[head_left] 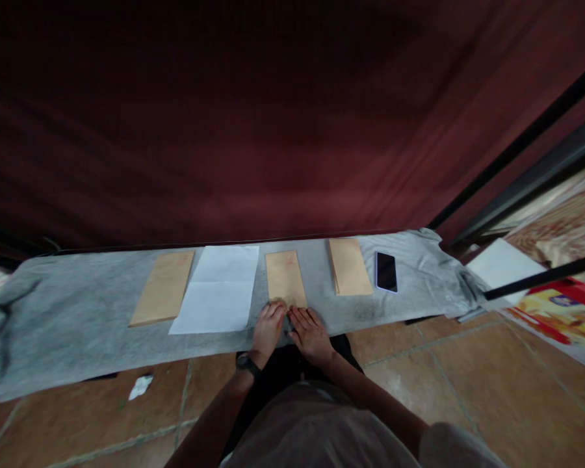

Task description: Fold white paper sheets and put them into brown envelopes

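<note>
A brown paper envelope with a small red print near its far end lies in front of me on the grey cloth. My left hand is closed at its near left corner, the fingers bent together over the edge. Beside it, my right hand lies across the near right edge, fingers stretched out flat and thumb apart. Both hands touch the envelope and cover its near end. Left of it is a white sheet of paper with a crease across the middle.
More brown envelopes lie at the left, partly beside the sheet. A stack of brown envelopes and a phone rest to the right. The grey cloth covers a narrow bench against a dark red surface. A colourful box stands at far right.
</note>
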`<move>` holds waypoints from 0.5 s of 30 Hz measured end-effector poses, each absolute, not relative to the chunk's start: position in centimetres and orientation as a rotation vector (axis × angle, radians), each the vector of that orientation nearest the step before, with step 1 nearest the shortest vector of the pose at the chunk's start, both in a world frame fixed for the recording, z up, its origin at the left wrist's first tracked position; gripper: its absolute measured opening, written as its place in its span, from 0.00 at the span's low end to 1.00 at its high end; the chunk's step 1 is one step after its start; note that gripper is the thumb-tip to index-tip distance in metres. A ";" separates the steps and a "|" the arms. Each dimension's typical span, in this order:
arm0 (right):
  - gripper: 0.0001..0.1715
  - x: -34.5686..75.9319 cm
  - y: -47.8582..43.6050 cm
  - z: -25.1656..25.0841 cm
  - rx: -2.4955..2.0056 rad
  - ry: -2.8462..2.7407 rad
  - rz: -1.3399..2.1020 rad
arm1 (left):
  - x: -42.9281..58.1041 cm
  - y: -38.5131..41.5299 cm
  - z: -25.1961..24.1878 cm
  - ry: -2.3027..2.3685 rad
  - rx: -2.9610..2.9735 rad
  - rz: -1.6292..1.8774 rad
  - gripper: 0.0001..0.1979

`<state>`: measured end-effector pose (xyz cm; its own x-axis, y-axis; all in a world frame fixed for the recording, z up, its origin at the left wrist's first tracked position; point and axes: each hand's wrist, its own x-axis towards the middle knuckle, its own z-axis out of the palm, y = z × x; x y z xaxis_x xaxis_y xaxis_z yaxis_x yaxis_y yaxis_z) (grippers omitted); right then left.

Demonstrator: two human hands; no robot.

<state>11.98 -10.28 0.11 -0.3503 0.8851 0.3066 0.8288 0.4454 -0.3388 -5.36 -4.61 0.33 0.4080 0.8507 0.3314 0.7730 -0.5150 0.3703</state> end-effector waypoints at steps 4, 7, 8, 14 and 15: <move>0.30 12.4 -10.1 0.1 -1.481 -2.223 0.121 | -5.7 -5.4 0.3 1.441 2.559 0.634 0.18; 0.30 13.1 -10.2 0.0 -1.518 -2.189 0.108 | -6.3 -6.6 0.2 1.439 2.607 0.625 0.21; 0.30 13.2 -10.2 0.0 -1.522 -2.184 0.109 | -6.4 -7.0 0.1 1.440 2.621 0.631 0.22; 0.30 13.1 -10.1 -0.3 -1.537 -2.167 0.137 | -4.7 -8.0 0.0 1.417 2.666 0.586 0.25; 0.30 13.1 -10.0 -0.3 -1.541 -2.164 0.141 | -4.1 -7.8 0.0 1.406 2.661 0.558 0.25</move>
